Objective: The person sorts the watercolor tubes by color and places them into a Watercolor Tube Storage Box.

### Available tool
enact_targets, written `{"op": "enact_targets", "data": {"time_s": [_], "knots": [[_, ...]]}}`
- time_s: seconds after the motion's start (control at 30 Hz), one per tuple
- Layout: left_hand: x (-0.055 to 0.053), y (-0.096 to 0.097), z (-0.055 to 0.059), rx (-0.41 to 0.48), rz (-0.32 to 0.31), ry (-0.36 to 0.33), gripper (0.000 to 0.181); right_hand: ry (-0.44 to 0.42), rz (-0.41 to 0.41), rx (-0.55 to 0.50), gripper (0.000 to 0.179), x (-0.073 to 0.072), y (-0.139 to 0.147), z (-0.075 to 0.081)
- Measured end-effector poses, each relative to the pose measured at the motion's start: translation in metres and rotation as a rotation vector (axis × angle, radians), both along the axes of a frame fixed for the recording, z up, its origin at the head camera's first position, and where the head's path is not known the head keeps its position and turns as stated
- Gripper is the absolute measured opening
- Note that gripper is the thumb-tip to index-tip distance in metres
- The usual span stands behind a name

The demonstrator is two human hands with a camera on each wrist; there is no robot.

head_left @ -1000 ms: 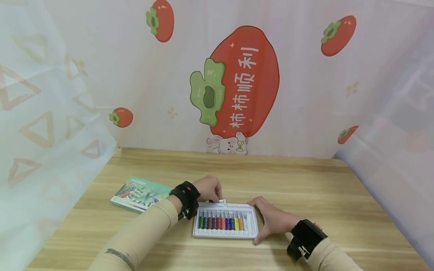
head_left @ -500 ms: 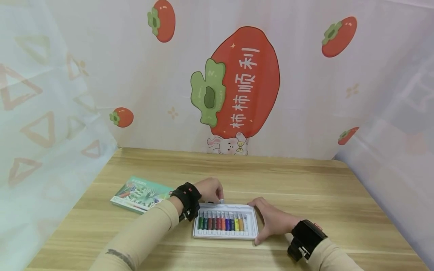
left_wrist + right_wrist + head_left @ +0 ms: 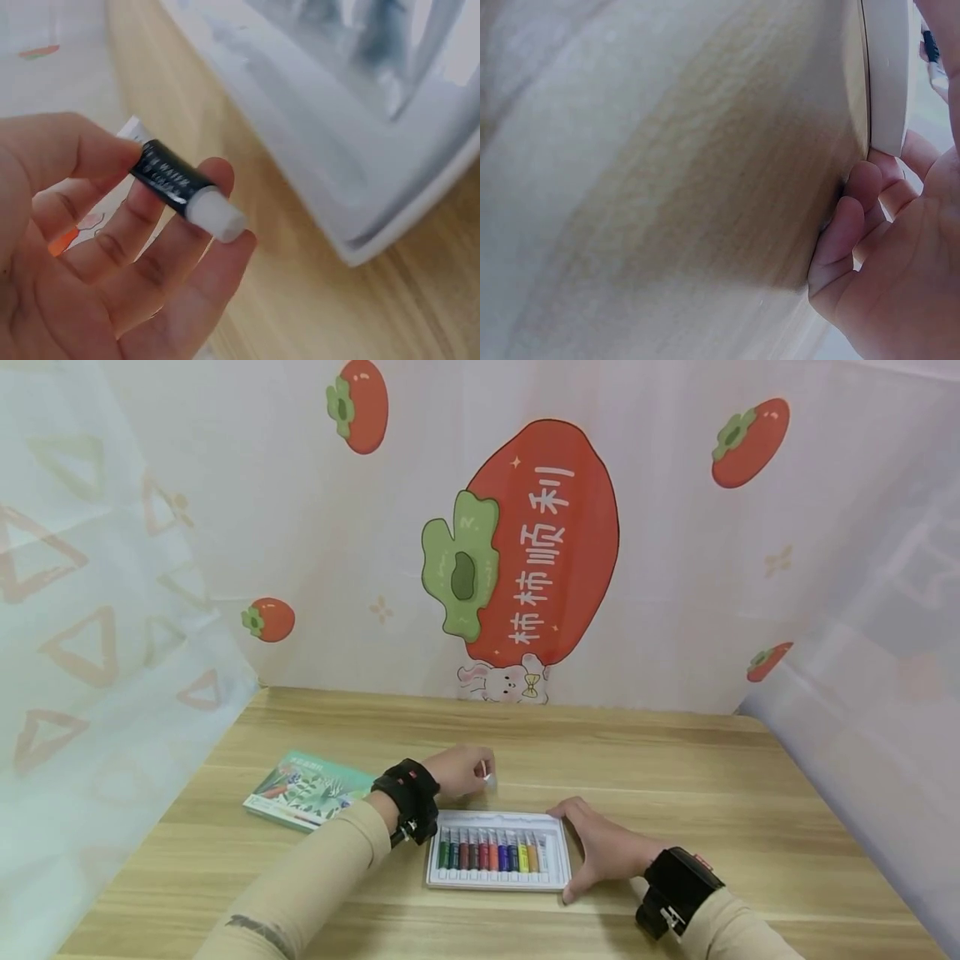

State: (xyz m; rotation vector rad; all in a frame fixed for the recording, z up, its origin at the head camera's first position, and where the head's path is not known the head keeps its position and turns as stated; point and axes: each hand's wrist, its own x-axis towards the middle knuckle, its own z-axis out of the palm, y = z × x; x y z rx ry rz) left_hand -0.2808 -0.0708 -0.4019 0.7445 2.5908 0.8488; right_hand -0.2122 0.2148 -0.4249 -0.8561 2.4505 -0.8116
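My left hand (image 3: 459, 770) is just beyond the far left part of the white paint tray (image 3: 561, 860). In the left wrist view it pinches a small black paint tube (image 3: 169, 177) with a white cap, thumb on the crimped end, the cap near the other fingertips. In the tray, a row of several coloured paint tubes (image 3: 492, 852) runs from green through red to yellow. My right hand (image 3: 609, 845) holds the tray's right end, thumb at the near corner and a finger at the far corner. The right wrist view shows its fingers beside the tray wall (image 3: 889, 75).
A flat green box (image 3: 318, 787) with a leaf print lies left of the tray, partly behind the left forearm. Wooden tabletop (image 3: 675, 760) surrounds both. A white curtain (image 3: 660, 635) printed with persimmons hangs at the table's back edge.
My left hand has lifted the tube from the tray's far edge, moving slightly away and turning so that the tube's end shows. The right hand and tray stay in place.
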Motion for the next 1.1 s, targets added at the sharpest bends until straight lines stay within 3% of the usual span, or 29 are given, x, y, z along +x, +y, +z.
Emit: {"op": "enact_targets", "data": {"time_s": [0.23, 0.4, 0.6, 0.73, 0.87, 1.0, 1.1], "knots": [[-0.001, 0.001, 0.002, 0.179, 0.094, -0.137, 0.012, -0.008, -0.007, -0.008, 0.105, 0.001, 0.0, -0.001], [0.002, 0.004, 0.0, 0.23, 0.124, -0.15, 0.027, -0.007, 0.014, -0.03, 0.103, 0.002, 0.0, 0.001], [0.009, 0.013, 0.001, 0.268, 0.098, -0.117, 0.027, -0.001, 0.012, -0.02, 0.105, 0.0, 0.001, -0.001], [0.017, 0.023, 0.005, 0.292, 0.049, -0.072, 0.022, 0.0, 0.011, -0.015, 0.106, -0.002, 0.004, -0.003], [0.027, 0.034, 0.008, 0.335, -0.001, -0.075, 0.017, 0.005, 0.021, -0.02, 0.105, -0.004, 0.005, -0.006], [0.038, 0.043, 0.007, 0.381, -0.001, -0.157, 0.014, 0.006, 0.039, -0.048, 0.103, -0.003, 0.006, -0.006], [0.045, 0.049, 0.005, 0.446, 0.041, -0.272, 0.011, 0.001, 0.042, -0.057, 0.103, -0.003, 0.006, -0.006]]}}
